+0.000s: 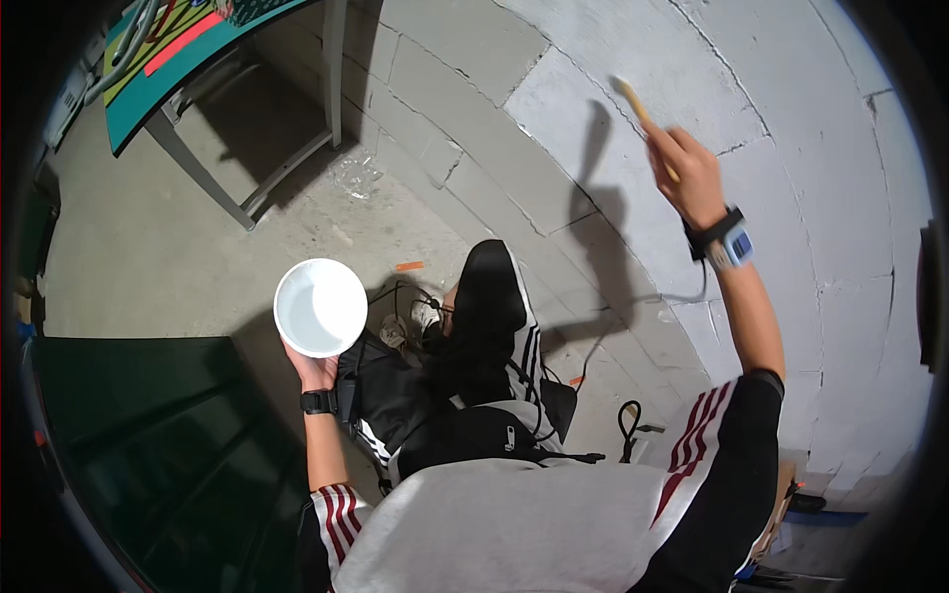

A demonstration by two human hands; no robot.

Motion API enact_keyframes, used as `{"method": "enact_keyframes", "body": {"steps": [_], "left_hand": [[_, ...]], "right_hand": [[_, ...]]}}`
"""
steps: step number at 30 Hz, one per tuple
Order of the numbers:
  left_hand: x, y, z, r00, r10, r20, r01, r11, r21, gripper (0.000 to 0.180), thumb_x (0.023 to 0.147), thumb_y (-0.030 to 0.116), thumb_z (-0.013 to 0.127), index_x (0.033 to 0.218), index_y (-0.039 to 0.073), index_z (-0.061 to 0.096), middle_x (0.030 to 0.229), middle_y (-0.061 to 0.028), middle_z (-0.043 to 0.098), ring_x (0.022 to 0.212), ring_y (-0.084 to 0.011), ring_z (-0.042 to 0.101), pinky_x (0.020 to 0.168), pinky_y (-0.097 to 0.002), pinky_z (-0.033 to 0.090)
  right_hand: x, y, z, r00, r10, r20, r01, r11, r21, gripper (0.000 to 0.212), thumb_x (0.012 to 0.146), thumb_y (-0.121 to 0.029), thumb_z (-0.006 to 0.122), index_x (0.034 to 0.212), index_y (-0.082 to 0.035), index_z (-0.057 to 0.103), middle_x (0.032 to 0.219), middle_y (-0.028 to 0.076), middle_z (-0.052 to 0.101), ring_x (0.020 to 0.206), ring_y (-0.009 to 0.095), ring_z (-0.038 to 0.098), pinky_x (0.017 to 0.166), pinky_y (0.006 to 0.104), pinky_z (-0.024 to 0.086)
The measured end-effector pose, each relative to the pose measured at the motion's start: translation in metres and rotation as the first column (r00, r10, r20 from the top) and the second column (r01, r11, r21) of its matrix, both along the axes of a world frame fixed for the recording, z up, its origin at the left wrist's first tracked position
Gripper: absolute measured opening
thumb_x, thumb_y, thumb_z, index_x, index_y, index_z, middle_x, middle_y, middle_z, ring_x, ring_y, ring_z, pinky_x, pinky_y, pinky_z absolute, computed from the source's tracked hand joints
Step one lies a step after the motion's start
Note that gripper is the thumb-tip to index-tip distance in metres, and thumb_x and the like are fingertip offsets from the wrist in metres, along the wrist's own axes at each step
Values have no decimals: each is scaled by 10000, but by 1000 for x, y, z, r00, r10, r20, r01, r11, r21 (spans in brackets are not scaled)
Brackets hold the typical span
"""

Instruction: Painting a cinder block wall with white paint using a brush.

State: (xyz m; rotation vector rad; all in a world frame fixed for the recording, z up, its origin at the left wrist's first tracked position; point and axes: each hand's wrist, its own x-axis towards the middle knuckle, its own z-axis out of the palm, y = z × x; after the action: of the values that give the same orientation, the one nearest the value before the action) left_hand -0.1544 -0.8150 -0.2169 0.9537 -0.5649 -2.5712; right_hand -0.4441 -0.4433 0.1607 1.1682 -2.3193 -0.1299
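Note:
My left hand (314, 372) is closed round the lower side of a round white plastic tub (295, 289), holding it with its mouth facing up. Pale contents, perhaps white paint, show inside. In my right hand (688, 176) is a paintbrush (634, 103) with a yellowish handle, its dark tip pointing up and left at the block wall (732, 89). Whether the bristles touch the surface I cannot tell. Around the brush the blocks look whiter; farther left they are greyer. My arm and the brush cast a shadow on the wall.
A teal-topped table (129, 109) with grey metal legs stands at the far left. Crumpled clear plastic (356, 176) lies on the floor by the wall. A dark green panel (168, 435) is at lower left. Black cables (534, 395) hang by my legs.

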Motion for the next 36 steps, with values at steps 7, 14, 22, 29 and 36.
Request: {"method": "enact_keyframes", "body": {"steps": [7,14,22,29,36], "left_hand": [[13,-1,-13,997,-22,-72,29,996,87,639,984,551,372,1437,101,415,1436,-82,485,1252,-304,536,963,-462,523],[6,-4,-1,998,-26,-48,26,999,17,652,984,553,343,1432,84,405,1404,-128,502,1199,-333,574,869,-492,574],[8,-3,21,993,-63,-98,64,998,1,706,970,577,325,1439,50,351,1356,-200,516,1082,-386,632,694,-511,623],[5,3,28,999,0,-43,-1,1000,-18,696,973,558,332,1417,24,366,1307,-215,549,1003,-401,658,671,-507,625],[7,-4,6,990,-109,-85,109,994,-3,744,954,594,336,1436,27,344,1321,-240,535,1002,-459,646,667,-513,630]], "right_hand": [[-11,28,-5,994,-101,40,101,995,1,223,897,-106,616,1107,-85,687,669,122,547,576,308,561,553,399,461],[5,9,2,997,-52,60,60,987,-149,155,898,-120,642,1026,-63,709,689,130,581,578,302,569,553,391,456],[-63,-20,-28,998,48,38,-45,995,-86,169,912,-131,601,1038,-73,696,727,130,600,649,334,591,599,420,478],[3,42,1,977,-175,122,178,984,-11,145,889,-123,628,985,-67,721,718,137,602,637,339,593,584,417,473],[-36,1,-26,989,141,-51,-141,990,8,303,862,-76,632,1149,-166,671,919,74,592,714,258,607,640,361,502]]}}
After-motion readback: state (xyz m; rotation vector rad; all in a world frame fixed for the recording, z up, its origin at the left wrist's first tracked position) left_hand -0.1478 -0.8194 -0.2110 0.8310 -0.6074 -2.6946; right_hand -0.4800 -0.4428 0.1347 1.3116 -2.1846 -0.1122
